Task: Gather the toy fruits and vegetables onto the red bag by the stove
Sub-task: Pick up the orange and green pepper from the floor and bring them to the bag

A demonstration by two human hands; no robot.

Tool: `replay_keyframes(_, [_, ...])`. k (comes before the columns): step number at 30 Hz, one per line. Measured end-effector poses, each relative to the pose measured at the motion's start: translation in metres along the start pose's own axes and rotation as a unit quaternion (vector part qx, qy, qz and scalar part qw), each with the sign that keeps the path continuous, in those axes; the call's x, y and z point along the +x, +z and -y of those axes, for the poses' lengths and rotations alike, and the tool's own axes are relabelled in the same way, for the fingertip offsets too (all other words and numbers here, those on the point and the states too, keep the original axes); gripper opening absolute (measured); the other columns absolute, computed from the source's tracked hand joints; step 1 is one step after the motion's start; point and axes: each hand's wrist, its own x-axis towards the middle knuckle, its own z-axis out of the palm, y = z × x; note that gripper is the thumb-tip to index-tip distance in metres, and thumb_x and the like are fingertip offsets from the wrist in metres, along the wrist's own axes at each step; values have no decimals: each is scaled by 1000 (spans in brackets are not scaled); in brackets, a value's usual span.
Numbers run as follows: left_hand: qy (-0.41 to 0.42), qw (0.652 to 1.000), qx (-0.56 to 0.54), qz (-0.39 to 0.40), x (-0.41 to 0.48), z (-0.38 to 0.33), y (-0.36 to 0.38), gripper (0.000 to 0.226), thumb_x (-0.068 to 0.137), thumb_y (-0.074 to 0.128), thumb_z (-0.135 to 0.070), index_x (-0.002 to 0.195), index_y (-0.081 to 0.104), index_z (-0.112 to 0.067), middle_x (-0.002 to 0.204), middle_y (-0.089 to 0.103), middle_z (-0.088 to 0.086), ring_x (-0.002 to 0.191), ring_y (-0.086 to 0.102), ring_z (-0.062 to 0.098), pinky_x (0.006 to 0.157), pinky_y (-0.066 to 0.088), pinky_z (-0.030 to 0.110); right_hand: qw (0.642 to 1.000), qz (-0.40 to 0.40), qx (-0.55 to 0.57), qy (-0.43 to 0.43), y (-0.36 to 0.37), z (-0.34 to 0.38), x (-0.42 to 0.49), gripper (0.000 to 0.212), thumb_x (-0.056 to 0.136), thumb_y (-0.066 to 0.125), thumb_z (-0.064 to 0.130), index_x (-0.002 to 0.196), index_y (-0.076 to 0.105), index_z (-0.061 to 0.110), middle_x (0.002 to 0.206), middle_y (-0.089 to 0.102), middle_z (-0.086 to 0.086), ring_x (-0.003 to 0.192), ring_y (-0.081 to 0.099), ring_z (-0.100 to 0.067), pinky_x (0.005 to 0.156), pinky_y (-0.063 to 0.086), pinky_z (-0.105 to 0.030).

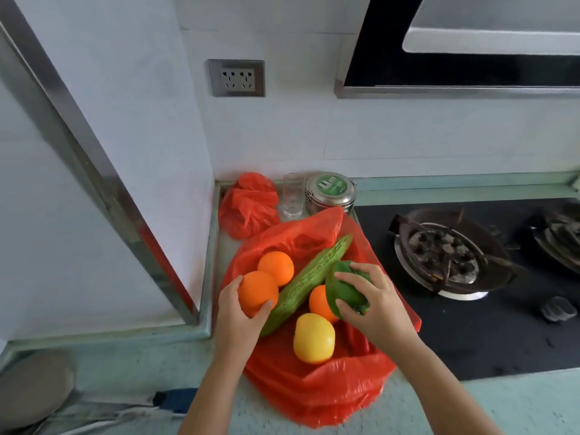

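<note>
A red plastic bag (pixel 326 390) lies spread on the counter left of the stove. On it rest a long green bitter gourd (pixel 310 274), an orange (pixel 277 266), another orange (pixel 318 304) partly hidden behind the pepper, and a yellow fruit (pixel 314 338). My left hand (pixel 235 312) grips a third orange (pixel 257 291) at the bag's left edge, beside the gourd. My right hand (pixel 373 301) holds a green bell pepper (pixel 343 288) just above the bag's middle.
A second crumpled red bag (pixel 249 204), a clear glass (pixel 293 196) and a round steel tin (pixel 331 191) stand against the back wall. The black gas stove (pixel 448 255) lies to the right. A wall corner with a metal frame (pixel 103 183) closes the left side.
</note>
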Motion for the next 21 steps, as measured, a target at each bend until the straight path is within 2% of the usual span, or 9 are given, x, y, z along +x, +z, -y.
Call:
replay_keyframes(5, [-3, 1000, 9, 26, 20, 14, 7, 70, 72, 76, -19, 132, 40, -13, 129, 42, 2, 114, 38, 9, 96, 30, 24, 1000, -2, -3, 18, 20, -5, 27, 43, 76, 71, 25, 117, 59, 30, 126, 45, 1, 116, 40, -21, 86, 36, -27])
replay_keyframes(9, [12, 999, 19, 43, 31, 20, 11, 69, 70, 77, -15, 129, 42, -13, 122, 41, -3, 112, 38, 9, 95, 30, 23, 1000, 2, -14, 18, 42, -5, 51, 44, 76, 70, 27, 118, 58, 29, 128, 45, -1, 116, 40, -24, 89, 38, -32])
replay_keyframes(15, [16, 998, 22, 64, 37, 29, 17, 68, 71, 76, -14, 129, 42, -14, 123, 39, -5, 115, 41, 12, 94, 31, 22, 999, 20, -24, 15, 65, -9, 81, 45, 79, 68, 31, 122, 55, 28, 131, 43, 0, 119, 39, -23, 77, 42, -28])
replay_keyframes(18, [28, 997, 39, 63, 41, 33, 19, 66, 72, 76, -13, 130, 43, -11, 131, 43, 5, 121, 41, 17, 97, 29, 21, 999, 8, 5, 39, 70, -12, 93, 46, 80, 67, 28, 124, 53, 28, 132, 40, 0, 119, 37, -22, 81, 43, -29])
replay_keyframes(21, [35, 995, 56, 70, 45, 36, 21, 66, 75, 73, -16, 133, 41, -12, 136, 40, 5, 125, 39, 16, 98, 26, 19, 998, -5, 25, 53, 74, -17, 107, 46, 81, 66, 24, 125, 53, 24, 130, 41, -3, 118, 38, -24, 89, 37, -29])
